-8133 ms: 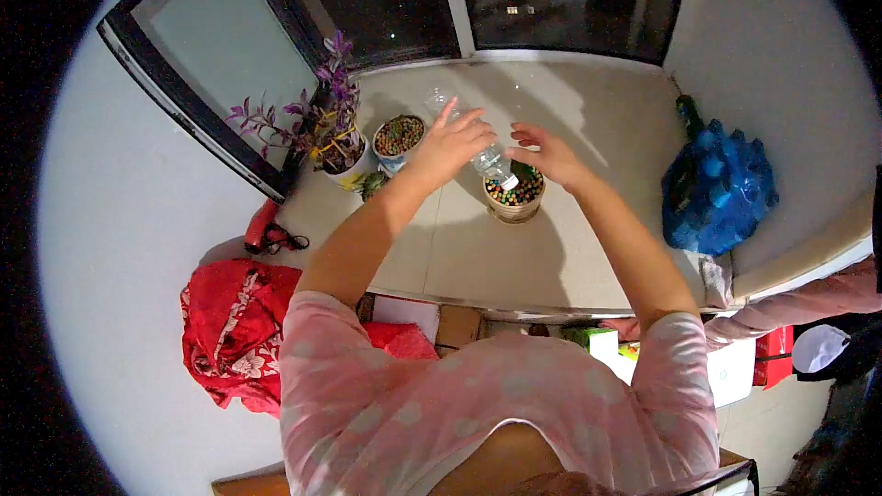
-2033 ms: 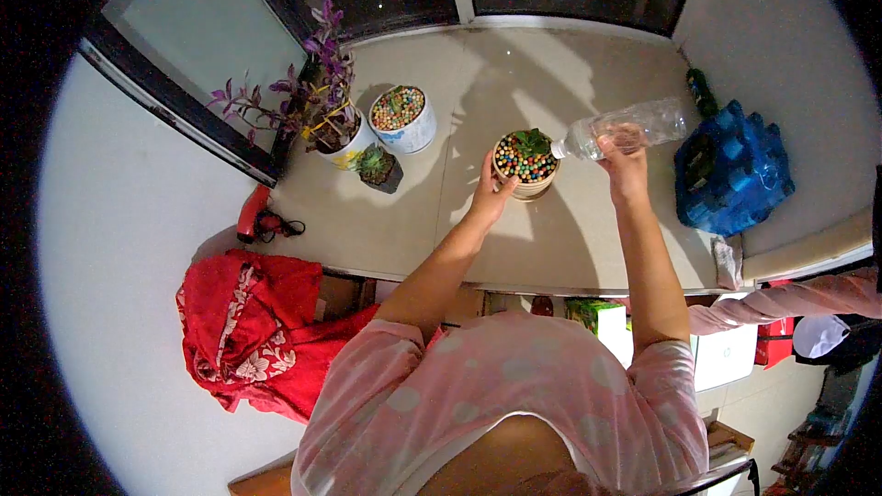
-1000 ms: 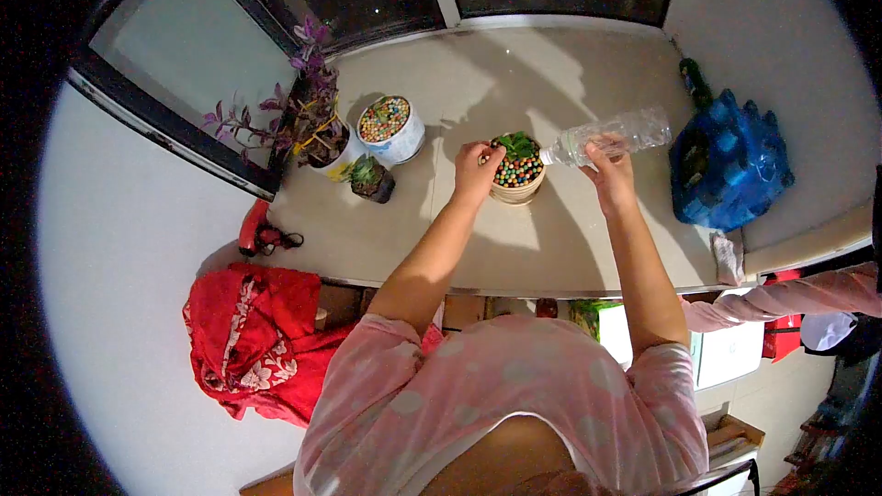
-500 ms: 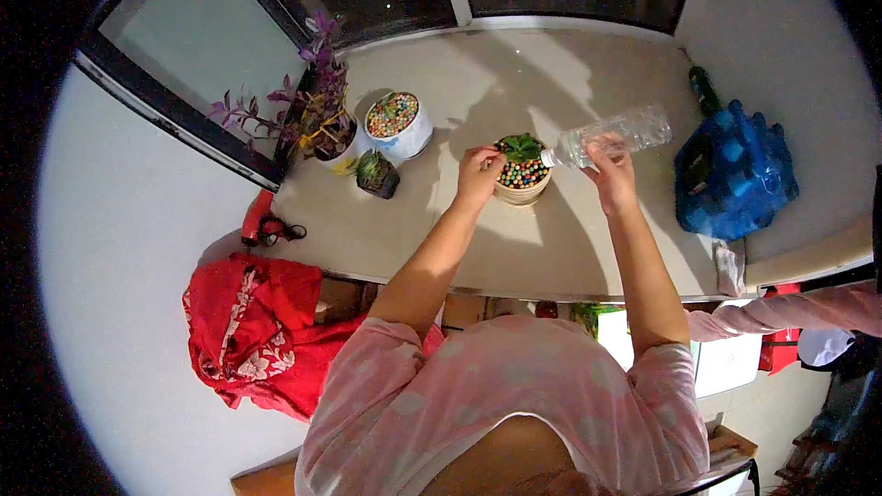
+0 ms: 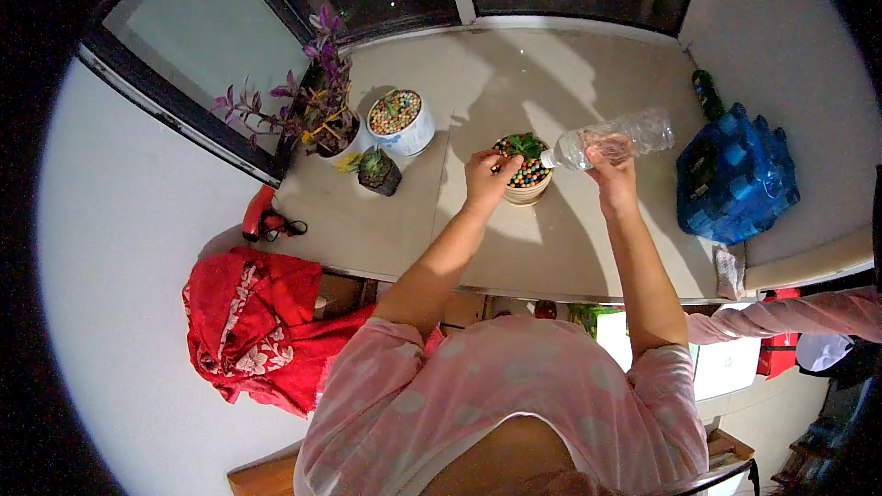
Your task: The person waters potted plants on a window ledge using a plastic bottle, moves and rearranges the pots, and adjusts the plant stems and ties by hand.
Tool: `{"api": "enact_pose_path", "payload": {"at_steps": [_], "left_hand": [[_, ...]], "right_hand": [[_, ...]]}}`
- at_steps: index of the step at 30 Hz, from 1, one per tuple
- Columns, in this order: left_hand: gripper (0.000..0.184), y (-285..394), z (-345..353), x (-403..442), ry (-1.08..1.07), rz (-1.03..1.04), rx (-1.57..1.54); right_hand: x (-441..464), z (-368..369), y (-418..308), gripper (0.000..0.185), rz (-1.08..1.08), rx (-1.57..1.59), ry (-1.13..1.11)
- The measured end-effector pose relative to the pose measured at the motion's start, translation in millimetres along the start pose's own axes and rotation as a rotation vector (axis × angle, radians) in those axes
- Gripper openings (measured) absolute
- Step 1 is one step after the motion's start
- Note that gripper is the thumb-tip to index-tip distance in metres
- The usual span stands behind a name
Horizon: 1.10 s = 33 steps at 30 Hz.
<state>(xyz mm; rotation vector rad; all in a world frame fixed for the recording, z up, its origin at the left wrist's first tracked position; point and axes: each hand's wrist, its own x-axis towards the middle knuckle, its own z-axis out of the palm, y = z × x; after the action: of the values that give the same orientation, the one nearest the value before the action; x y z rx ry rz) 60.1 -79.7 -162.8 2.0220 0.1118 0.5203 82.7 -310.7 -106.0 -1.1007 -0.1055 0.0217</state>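
Our right hand [image 5: 614, 170] grips a clear plastic bottle [image 5: 643, 132], neck right of the beaded plant pot [image 5: 526, 196] on the ledge [image 5: 386, 231]. Left hand [image 5: 487, 178] over beads [image 5: 534, 171]; we cannot tell its pinch. A neck bump could scatter them.

A purple-leaved plant [image 5: 323, 116] stands at left, beside a white bead-topped pot [image 5: 409, 136] and a small succulent [image 5: 375, 168]. A blue plastic pack [image 5: 738, 179] is positioned at right. A red hair dryer [image 5: 258, 212] lies near a red cloth [image 5: 234, 303].

Hands [image 5: 616, 186] flank a pot [image 5: 526, 193], right gripping a bottle [image 5: 648, 130].
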Motion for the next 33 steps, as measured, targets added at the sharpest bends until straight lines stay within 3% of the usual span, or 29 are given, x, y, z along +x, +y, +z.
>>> {"api": "enact_pose_path", "payload": {"at_steps": [5, 11, 33], "left_hand": [[0.019, 0.9, 5.5, -0.2, 0.138, 0.101, 0.019], [0.014, -4.0, 0.7, -5.0, 0.157, 0.157, 0.079], [0.013, -4.2, -10.6, -11.7, 0.146, 0.085, -0.042]], "right_hand": [[1.3, -2.2, 0.6, 0.040, -0.016, -0.008, 0.018], [5.6, -9.1, -0.6, 0.043, -0.037, 0.030, 0.043], [9.7, 1.5, -5.9, 0.050, -0.055, 0.057, 0.069]]}}
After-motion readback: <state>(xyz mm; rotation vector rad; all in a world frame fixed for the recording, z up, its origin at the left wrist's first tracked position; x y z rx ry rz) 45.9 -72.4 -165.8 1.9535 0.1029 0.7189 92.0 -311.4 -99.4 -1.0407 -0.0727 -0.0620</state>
